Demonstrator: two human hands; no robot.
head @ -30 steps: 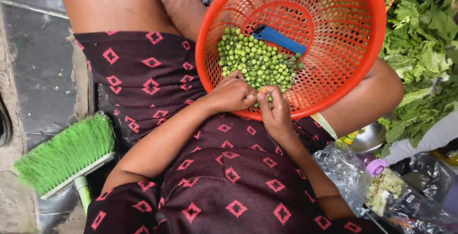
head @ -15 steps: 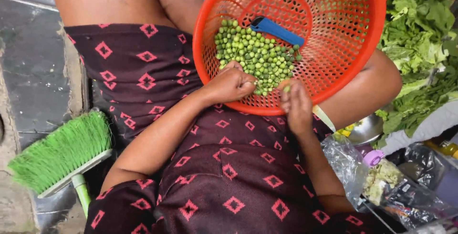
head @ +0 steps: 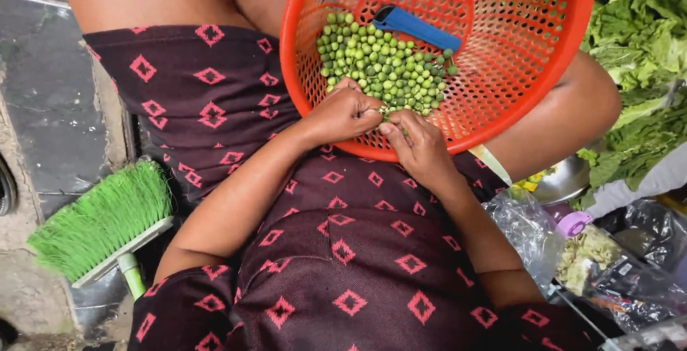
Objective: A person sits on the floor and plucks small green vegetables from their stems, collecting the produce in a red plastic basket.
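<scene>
1. Your left hand (head: 347, 115) and right hand (head: 422, 147) meet fingertip to fingertip, pinching something small and green at the near rim of the orange basket (head: 533, 72).
2. Green peas (head: 379, 65) are heaped inside, with a blue knife handle (head: 418, 27) just beyond.
3. A green brush (head: 100, 218) lies near left.

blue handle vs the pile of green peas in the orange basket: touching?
Touching. The head view shows the blue handle lying on the basket's mesh wall, with its lower edge against the top peas and no mesh visible between them.
</scene>
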